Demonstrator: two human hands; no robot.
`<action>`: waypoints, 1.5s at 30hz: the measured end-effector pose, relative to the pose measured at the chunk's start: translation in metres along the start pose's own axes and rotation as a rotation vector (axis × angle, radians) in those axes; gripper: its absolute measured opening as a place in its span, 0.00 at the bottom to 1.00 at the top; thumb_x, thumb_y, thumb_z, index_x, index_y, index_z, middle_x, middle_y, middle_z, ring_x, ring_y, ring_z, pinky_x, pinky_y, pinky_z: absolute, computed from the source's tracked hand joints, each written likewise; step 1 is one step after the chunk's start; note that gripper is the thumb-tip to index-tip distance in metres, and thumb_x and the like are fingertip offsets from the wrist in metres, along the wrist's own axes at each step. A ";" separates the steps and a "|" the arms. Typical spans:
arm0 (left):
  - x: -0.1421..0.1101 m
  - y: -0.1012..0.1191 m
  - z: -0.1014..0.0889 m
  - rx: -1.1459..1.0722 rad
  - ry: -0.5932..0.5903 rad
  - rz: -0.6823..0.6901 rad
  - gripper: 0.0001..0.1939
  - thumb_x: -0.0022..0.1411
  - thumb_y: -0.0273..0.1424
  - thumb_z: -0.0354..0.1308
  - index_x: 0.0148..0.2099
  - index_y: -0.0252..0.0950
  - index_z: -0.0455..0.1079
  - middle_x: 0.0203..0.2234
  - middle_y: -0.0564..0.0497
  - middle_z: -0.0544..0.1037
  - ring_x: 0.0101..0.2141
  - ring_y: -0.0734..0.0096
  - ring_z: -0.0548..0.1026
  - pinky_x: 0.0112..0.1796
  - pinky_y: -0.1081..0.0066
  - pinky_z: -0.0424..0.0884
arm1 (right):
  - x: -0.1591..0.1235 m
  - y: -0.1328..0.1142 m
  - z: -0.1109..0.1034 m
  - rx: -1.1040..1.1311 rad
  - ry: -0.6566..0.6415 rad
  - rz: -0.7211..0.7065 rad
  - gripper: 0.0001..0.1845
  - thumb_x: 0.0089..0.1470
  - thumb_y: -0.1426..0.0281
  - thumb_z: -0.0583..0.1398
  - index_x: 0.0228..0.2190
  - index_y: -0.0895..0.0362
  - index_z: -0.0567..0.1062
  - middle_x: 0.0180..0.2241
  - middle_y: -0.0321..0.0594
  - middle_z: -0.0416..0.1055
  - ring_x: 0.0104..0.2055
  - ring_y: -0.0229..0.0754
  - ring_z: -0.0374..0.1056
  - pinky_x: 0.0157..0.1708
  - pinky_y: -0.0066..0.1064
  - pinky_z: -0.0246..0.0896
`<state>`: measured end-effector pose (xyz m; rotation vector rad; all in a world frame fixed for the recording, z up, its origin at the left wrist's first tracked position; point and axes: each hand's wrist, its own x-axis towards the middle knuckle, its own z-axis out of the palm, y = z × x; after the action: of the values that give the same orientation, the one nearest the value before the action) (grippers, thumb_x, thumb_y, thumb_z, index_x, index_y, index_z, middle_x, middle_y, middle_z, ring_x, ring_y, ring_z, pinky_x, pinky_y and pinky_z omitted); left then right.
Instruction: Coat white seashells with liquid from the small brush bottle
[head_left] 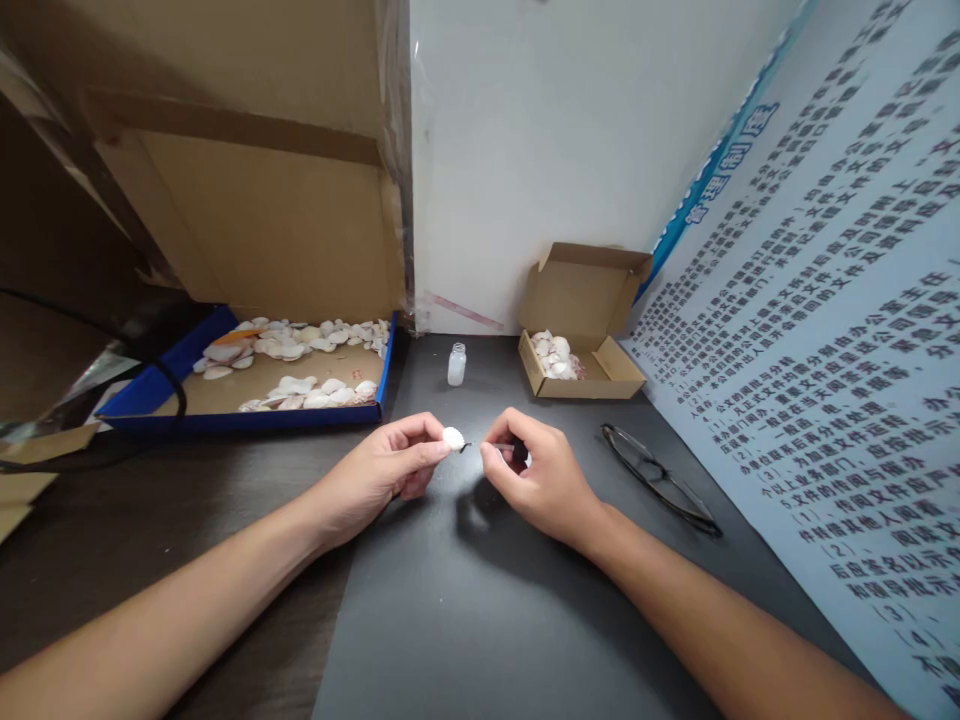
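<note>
Black cable [177, 378]: far L, loops in front of blue-sided box.
Blue-sided box [381, 385]: open, brown cardboard base; loose shells [289, 345] in a band along the back, more at front R; one orange pc [238, 337] at back L.
L grip [379, 465]: closed on white shell [453, 438], pinched btwn thumb & fingers; other fingers curled under.
White shell: off the worktop [435, 620], in L grip; held by its L edge, most of it sticks out R past the fingertips, twd R grip [544, 475]. Fingers cover the held edge.
Bottle [456, 366]: small, whitish, open neck, upright on worktop, behind the hands, nearly in line w/ shell.
Applicator [519, 452]: thin rod w/ dark cap & dark tip; tip just beside shell's lower R edge, can't tell if touching.
R grip: closed on applicator, thumb & index pinching the rod; cap partly hidden in the palm side. Fingertips a little R of shell, apart from it.
Small cardboard box [615, 388]: behind R grip, lid up; pile of white shells [553, 355] in L part, some reddish ones at the pile's R.
Glasses [660, 480]: dark frame, on worktop, R of R grip.
Printed sheet [847, 400]: far R, Chinese text, blue edge strip.
</note>
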<state>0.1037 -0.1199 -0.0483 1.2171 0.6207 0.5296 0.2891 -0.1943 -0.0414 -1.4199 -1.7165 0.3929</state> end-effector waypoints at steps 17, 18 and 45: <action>0.000 0.000 0.000 0.042 0.010 0.019 0.13 0.58 0.38 0.63 0.33 0.35 0.66 0.18 0.60 0.58 0.20 0.82 0.54 0.21 0.78 0.49 | -0.004 -0.009 0.000 0.055 -0.013 -0.035 0.04 0.51 0.74 0.57 0.25 0.58 0.66 0.21 0.31 0.60 0.24 0.31 0.55 0.24 0.22 0.53; 0.000 0.000 0.000 0.040 0.015 0.015 0.13 0.57 0.38 0.63 0.33 0.35 0.66 0.18 0.60 0.59 0.20 0.82 0.54 0.21 0.78 0.49 | -0.003 -0.008 0.000 0.042 -0.009 -0.029 0.04 0.51 0.74 0.57 0.25 0.57 0.66 0.21 0.31 0.61 0.24 0.31 0.56 0.24 0.22 0.53; 0.000 0.001 -0.001 0.068 0.044 0.010 0.12 0.55 0.38 0.64 0.31 0.35 0.71 0.17 0.59 0.59 0.20 0.81 0.53 0.22 0.75 0.48 | -0.001 -0.003 0.002 -0.066 0.057 0.035 0.05 0.53 0.71 0.56 0.25 0.57 0.67 0.22 0.32 0.62 0.24 0.32 0.57 0.25 0.24 0.51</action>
<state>0.1032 -0.1193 -0.0475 1.2762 0.6750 0.5481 0.2856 -0.1957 -0.0404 -1.4966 -1.6740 0.3145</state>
